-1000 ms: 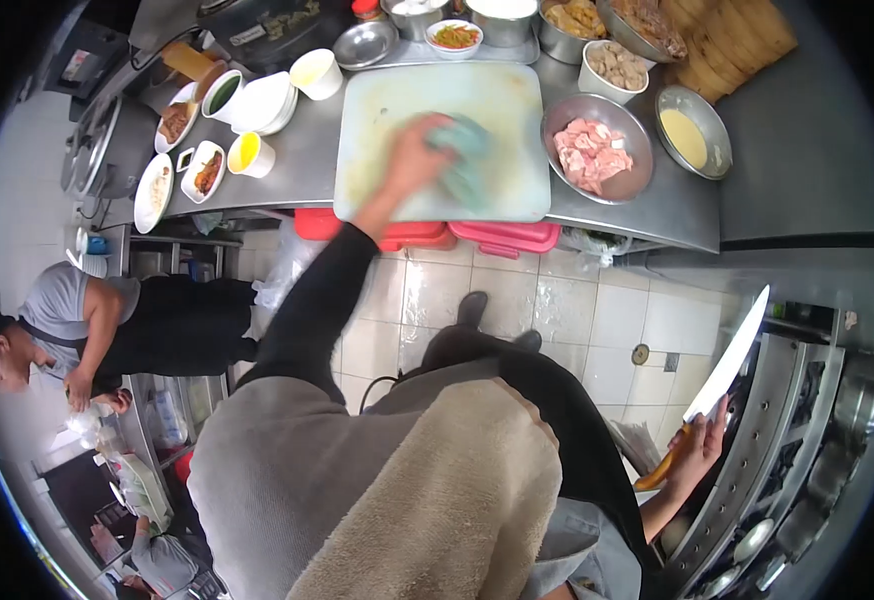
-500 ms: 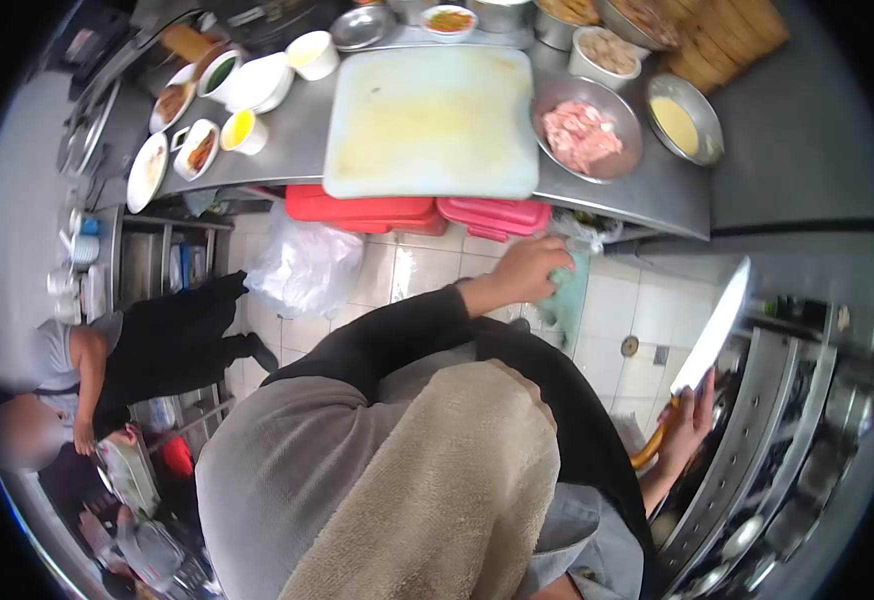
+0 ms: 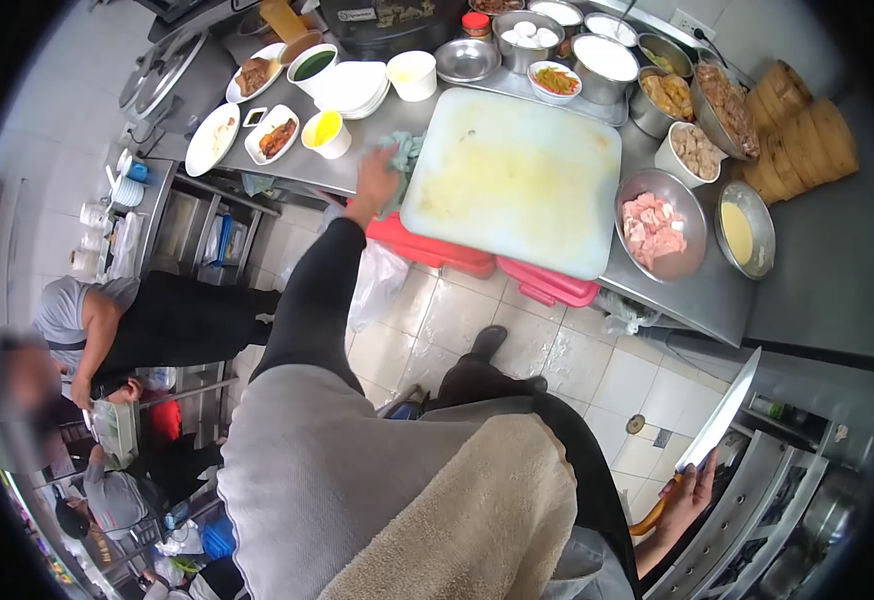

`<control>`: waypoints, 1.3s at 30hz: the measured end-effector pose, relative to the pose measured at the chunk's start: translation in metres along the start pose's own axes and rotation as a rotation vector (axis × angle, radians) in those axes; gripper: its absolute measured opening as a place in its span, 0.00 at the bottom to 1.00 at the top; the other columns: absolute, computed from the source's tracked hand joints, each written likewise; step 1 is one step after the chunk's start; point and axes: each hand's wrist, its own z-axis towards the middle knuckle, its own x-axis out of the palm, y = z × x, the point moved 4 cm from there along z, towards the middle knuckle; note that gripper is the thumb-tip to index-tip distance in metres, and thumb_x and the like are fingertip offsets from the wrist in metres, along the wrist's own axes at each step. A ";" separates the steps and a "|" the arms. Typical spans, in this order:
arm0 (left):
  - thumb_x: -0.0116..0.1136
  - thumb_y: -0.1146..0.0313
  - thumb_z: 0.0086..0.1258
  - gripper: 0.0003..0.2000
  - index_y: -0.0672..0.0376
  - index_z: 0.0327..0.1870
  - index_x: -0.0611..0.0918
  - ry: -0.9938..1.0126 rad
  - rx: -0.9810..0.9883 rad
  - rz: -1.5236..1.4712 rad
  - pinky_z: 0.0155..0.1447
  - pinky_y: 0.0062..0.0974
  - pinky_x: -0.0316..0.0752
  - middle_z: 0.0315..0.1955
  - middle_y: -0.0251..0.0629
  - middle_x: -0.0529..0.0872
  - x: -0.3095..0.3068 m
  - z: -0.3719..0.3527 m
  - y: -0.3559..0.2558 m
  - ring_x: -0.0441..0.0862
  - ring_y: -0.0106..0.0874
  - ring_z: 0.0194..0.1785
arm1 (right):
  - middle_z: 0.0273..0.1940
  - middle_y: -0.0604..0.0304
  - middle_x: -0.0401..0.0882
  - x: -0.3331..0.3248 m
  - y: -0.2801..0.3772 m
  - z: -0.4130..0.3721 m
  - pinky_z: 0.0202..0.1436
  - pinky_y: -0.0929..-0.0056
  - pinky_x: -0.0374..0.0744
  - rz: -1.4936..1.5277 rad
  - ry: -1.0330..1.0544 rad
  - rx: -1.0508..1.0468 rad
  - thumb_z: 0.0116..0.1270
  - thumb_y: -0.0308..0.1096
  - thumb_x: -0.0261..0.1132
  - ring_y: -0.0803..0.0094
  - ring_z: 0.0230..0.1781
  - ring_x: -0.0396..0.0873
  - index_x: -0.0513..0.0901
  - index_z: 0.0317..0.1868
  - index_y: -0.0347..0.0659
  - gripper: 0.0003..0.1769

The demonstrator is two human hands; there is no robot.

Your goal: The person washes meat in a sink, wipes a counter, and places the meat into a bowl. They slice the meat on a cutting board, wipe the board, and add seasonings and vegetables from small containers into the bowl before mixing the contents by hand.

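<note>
My left hand [image 3: 377, 182] grips a blue-green cloth [image 3: 404, 160] on the steel counter, right beside the left edge of a white cutting board [image 3: 517, 180]. The board is bare and has yellowish stains. Low on the right, my right hand [image 3: 692, 495] is closed around the yellowish handle of a large kitchen knife [image 3: 721, 415]. Its wide blade points up and away from me, off the counter. A metal bowl of raw pink meat [image 3: 654, 225] stands by the board's right edge. Left of the cloth is a white cup of yellow liquid [image 3: 327, 135].
White plates [image 3: 212, 140] and dishes of food line the counter's left side. Behind the board stand metal pots [image 3: 602, 65]. A bowl of pale yellow liquid [image 3: 735, 235] and bamboo steamers [image 3: 807, 145] are at right. Another person [image 3: 87, 320] works at left.
My left hand has moved with the cloth from in front of the counter up to the board's left side. My view has turned leftward. The knife stays in my right hand.
</note>
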 end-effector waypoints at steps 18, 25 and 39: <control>0.53 0.74 0.55 0.15 0.63 0.42 0.86 0.910 -0.557 -0.792 0.49 0.35 0.83 0.35 0.42 0.88 -0.054 -0.202 0.046 0.88 0.35 0.40 | 0.30 0.66 0.75 0.029 0.009 -0.019 0.20 0.83 0.71 -0.002 -0.048 0.041 0.76 0.28 0.56 0.84 0.18 0.70 0.69 0.76 0.48 0.28; 0.46 0.67 0.77 0.15 0.60 0.59 0.77 0.149 -1.014 -1.849 0.60 0.37 0.81 0.52 0.43 0.84 0.018 -0.134 -0.068 0.84 0.38 0.56 | 0.32 0.69 0.75 0.044 0.017 -0.013 0.21 0.84 0.70 0.091 -0.014 0.013 0.77 0.28 0.56 0.85 0.19 0.69 0.65 0.78 0.47 0.30; 0.64 0.57 0.65 0.25 0.58 0.61 0.80 0.200 0.231 -0.097 0.70 0.44 0.67 0.60 0.45 0.81 0.071 0.039 -0.297 0.74 0.41 0.68 | 0.29 0.65 0.75 0.020 0.003 -0.038 0.22 0.81 0.72 0.135 -0.111 0.118 0.77 0.27 0.56 0.82 0.20 0.70 0.64 0.78 0.48 0.31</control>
